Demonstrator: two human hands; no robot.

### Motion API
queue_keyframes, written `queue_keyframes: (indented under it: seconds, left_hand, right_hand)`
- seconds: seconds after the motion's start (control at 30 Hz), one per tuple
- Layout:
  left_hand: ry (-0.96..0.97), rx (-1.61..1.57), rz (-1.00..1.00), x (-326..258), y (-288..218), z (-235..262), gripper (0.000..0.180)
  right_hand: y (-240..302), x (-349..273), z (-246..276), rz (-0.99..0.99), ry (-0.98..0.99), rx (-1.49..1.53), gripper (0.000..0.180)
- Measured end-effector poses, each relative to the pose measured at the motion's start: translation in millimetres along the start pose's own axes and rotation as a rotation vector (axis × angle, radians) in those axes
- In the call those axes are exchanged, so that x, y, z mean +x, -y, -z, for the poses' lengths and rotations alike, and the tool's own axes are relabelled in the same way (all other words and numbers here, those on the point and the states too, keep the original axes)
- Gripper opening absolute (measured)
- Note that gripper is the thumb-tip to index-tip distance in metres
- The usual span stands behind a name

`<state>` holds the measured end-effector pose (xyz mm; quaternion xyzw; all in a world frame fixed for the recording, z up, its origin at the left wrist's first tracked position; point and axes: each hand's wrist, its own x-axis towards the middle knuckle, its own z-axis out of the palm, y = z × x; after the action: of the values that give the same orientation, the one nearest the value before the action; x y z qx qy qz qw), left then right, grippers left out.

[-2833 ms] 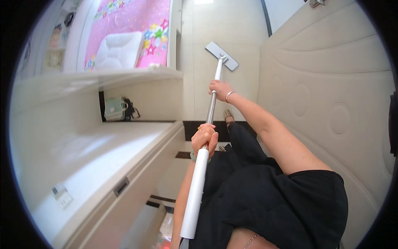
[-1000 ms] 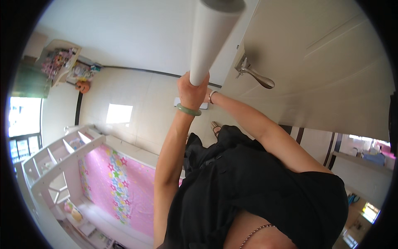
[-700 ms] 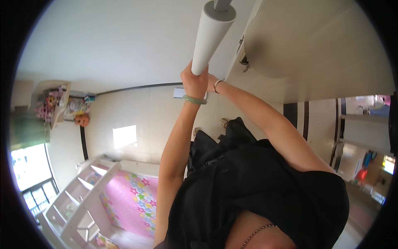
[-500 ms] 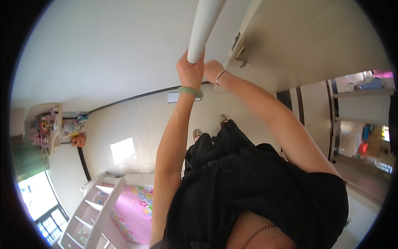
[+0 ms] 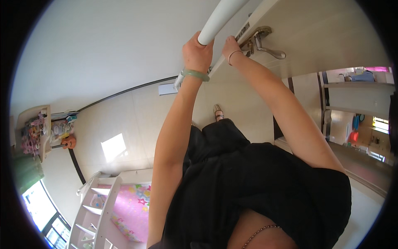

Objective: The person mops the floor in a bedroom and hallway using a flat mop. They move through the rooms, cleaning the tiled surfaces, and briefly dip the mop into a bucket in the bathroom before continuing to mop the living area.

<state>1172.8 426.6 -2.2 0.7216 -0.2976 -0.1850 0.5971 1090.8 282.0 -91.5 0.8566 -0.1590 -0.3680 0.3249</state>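
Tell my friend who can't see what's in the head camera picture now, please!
A person in black grips a white mop pole in the left hand, while the right hand is at the edge of a pale door, beside its metal handle. The flat mop head is near the wall; pink star-patterned bedding shows at lower left.

Beige floor (image 5: 139,124), pale wall (image 5: 103,50), bright window (image 5: 39,203)

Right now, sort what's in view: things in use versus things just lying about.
In use:
white mop pole
flat mop head
probably the door, right fingers at its edge

Lying about:
small guitar
pink bedding
colourful shelf clutter
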Motion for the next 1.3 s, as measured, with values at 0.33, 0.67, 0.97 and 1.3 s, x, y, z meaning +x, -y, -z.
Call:
queue_keyframes:
  seconds: [0.33,0.67,0.97,1.3]
  left_hand:
    - [-0.107,-0.092,-0.078,27,11,38,0.014]
    - [-0.033,-0.111,-0.147,21,11,9,0.017]
    - [-0.087,-0.064,-0.219,5,15,8,0.014]
    - [-0.157,-0.302,-0.102,-17,-7,52,0.047]
  right_hand:
    - [1,14,-15,-0.072,-0.091,0.038,0.024]
    - [-4,10,-13,-0.022,-0.068,0.065,0.023]
    - [27,-38,-10,-0.056,0.011,0.068,0.024]
    - [112,-165,-57,-0.069,0.117,0.238,0.03]
